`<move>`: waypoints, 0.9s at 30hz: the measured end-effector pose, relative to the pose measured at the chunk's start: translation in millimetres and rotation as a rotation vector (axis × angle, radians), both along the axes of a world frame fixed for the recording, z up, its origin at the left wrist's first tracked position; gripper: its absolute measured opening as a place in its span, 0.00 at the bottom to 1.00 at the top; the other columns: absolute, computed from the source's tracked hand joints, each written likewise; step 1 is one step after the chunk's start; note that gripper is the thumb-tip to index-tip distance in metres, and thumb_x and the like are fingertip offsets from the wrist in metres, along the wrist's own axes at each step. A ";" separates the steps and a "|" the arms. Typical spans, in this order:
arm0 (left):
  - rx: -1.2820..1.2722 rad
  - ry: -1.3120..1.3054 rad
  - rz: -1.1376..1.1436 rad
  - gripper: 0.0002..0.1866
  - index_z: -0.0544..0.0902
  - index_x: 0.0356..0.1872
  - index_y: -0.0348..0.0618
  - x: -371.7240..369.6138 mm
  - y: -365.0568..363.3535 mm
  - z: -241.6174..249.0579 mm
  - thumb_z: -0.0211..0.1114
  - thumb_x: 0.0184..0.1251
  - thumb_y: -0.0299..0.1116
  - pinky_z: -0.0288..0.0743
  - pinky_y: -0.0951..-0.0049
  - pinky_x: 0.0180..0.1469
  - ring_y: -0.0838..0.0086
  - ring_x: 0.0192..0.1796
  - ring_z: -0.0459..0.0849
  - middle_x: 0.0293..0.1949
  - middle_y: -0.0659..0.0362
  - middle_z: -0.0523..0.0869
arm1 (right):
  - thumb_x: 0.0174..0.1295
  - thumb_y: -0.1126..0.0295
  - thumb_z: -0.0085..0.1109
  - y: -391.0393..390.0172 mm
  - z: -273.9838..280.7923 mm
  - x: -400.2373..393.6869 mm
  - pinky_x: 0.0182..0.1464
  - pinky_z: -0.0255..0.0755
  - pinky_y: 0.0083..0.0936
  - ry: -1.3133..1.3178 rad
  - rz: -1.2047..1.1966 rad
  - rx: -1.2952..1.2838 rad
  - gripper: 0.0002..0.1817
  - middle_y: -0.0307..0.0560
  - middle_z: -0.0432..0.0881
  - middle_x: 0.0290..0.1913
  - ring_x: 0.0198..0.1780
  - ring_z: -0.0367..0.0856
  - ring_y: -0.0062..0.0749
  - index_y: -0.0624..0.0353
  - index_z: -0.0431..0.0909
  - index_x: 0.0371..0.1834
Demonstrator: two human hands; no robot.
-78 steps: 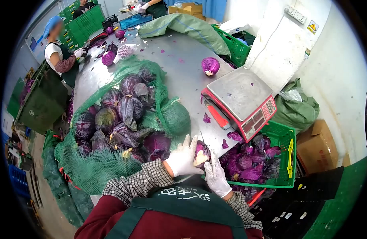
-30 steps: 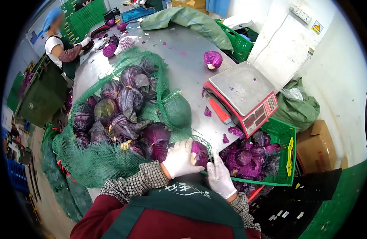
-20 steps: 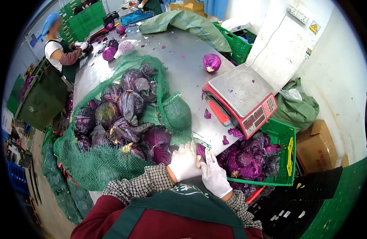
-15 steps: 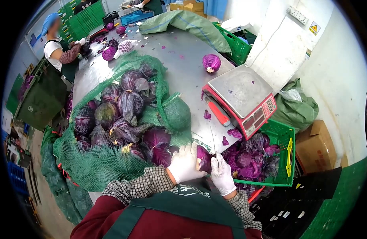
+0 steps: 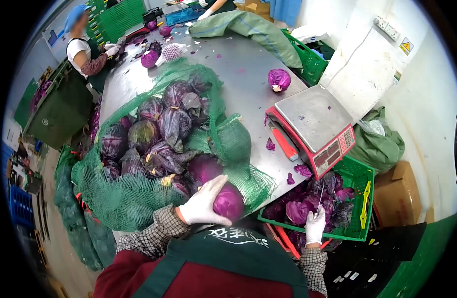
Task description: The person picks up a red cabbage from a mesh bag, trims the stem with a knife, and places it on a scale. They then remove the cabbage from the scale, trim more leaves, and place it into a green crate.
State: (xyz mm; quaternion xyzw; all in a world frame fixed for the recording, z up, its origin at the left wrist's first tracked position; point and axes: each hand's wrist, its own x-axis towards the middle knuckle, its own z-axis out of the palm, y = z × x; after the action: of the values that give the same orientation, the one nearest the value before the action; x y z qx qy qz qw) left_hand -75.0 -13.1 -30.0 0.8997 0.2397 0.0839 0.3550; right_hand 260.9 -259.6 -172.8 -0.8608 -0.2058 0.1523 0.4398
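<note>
Left hand [image 5: 203,204] cupped in a wrapping grip at the chest; right hand [image 5: 315,226] fisted, lowered aside.

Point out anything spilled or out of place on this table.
Torn purple leaf scraps lie scattered on the steel table beside the scale, and one lone red cabbage sits apart from the netted pile.

Both the left hand [image 5: 202,205] and the right hand [image 5: 315,226] wear thin white gloves. The sleeves are a small black-and-white check with buttoned cuffs, over which sits a dark red top. A dark green apron bib with white printed characters covers the chest.
</note>
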 end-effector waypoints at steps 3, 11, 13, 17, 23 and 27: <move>-0.025 0.039 -0.001 0.64 0.53 0.73 0.32 13.2 3.2 0.0 0.78 0.39 0.60 0.54 0.55 0.74 0.45 0.73 0.58 0.71 0.37 0.59 | 0.64 0.79 0.57 29.5 49.9 -33.1 0.66 0.64 0.24 0.014 0.083 0.341 0.35 0.58 0.70 0.68 0.64 0.72 0.31 0.67 0.54 0.73; 0.018 0.026 -0.017 0.60 0.55 0.74 0.38 -4.2 -7.8 1.6 0.78 0.40 0.53 0.60 0.56 0.71 0.43 0.69 0.63 0.68 0.38 0.61 | 0.63 0.65 0.64 113.1 97.5 -131.9 0.44 0.77 0.20 0.447 0.737 0.130 0.22 0.49 0.83 0.48 0.43 0.83 0.25 0.68 0.75 0.57; 0.059 -0.052 -0.001 0.60 0.56 0.73 0.38 -9.2 -11.8 -4.8 0.79 0.40 0.51 0.60 0.56 0.71 0.45 0.69 0.63 0.68 0.40 0.62 | 0.62 0.63 0.65 119.3 89.1 -134.4 0.33 0.75 0.18 0.655 0.733 0.182 0.21 0.47 0.83 0.37 0.30 0.80 0.22 0.66 0.76 0.52; 0.159 -0.201 -0.013 0.57 0.59 0.71 0.38 -6.2 -20.8 -0.4 0.81 0.39 0.48 0.61 0.57 0.71 0.47 0.71 0.63 0.68 0.43 0.65 | 0.62 0.67 0.63 115.7 119.8 -127.4 0.26 0.72 0.19 0.685 0.658 0.134 0.12 0.42 0.80 0.27 0.21 0.75 0.21 0.62 0.79 0.44; 0.109 -0.519 -0.097 0.58 0.59 0.71 0.40 21.1 -22.5 3.8 0.84 0.36 0.43 0.63 0.55 0.70 0.49 0.69 0.66 0.66 0.42 0.65 | 0.59 0.77 0.57 101.8 118.7 -87.9 0.30 0.73 0.28 0.127 0.390 0.254 0.05 0.51 0.79 0.27 0.27 0.80 0.34 0.62 0.78 0.38; -0.461 -0.816 -0.049 0.60 0.55 0.73 0.42 26.0 -27.2 28.6 0.84 0.37 0.37 0.60 0.55 0.71 0.54 0.71 0.64 0.68 0.44 0.63 | 0.59 0.76 0.57 37.3 82.5 -8.5 0.28 0.71 0.26 -0.138 0.148 0.167 0.07 0.47 0.77 0.23 0.24 0.76 0.26 0.62 0.78 0.40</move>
State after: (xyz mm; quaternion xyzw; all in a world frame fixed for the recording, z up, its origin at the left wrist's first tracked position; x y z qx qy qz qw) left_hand -49.0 -40.3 -1.5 0.6963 0.0715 0.3671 0.6126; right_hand 252.4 -222.3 -90.3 -0.8122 -0.3103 0.1073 0.4822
